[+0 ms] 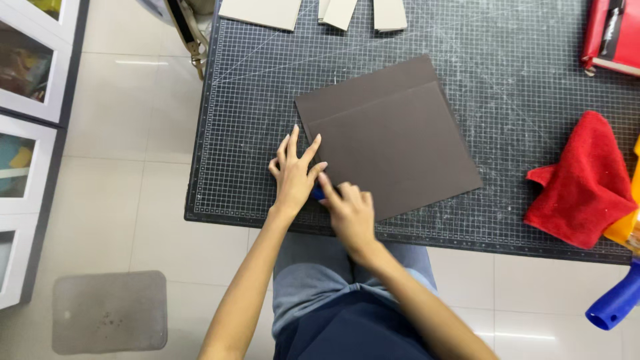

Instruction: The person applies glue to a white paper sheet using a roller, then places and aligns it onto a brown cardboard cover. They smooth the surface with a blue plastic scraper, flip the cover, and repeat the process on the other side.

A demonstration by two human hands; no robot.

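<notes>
Working at a dark gridded cutting mat (533, 220) that covers the tabletop, a seated person presses both hands to the near left corner of a dark brown sheet of board (393, 143). That board lies flat and slightly turned near the middle of the mat, with a second layer of the same colour set over it so that a narrow strip shows along its far and left edges. The left hand (293, 175) rests open, fingers spread and flat, its fingertips on the board's left edge. The right hand (350, 217) sits just beside it, touching it, curled around a small blue object (317, 194) of which only a sliver shows between the two hands; what the object is cannot be told. Pale card pieces (263, 12) lie at the far edge of the mat, well apart from the hands. A crumpled red cloth (580, 183) sits at the right side, with a blue handle (617, 300) jutting past the near right corner and a red pouch (610, 33) at the far right corner. Pale floor tiles (133, 173) surround the table, a grey floor mat (110, 310) lies at lower left, and white-framed panels (30, 100) line the left edge
</notes>
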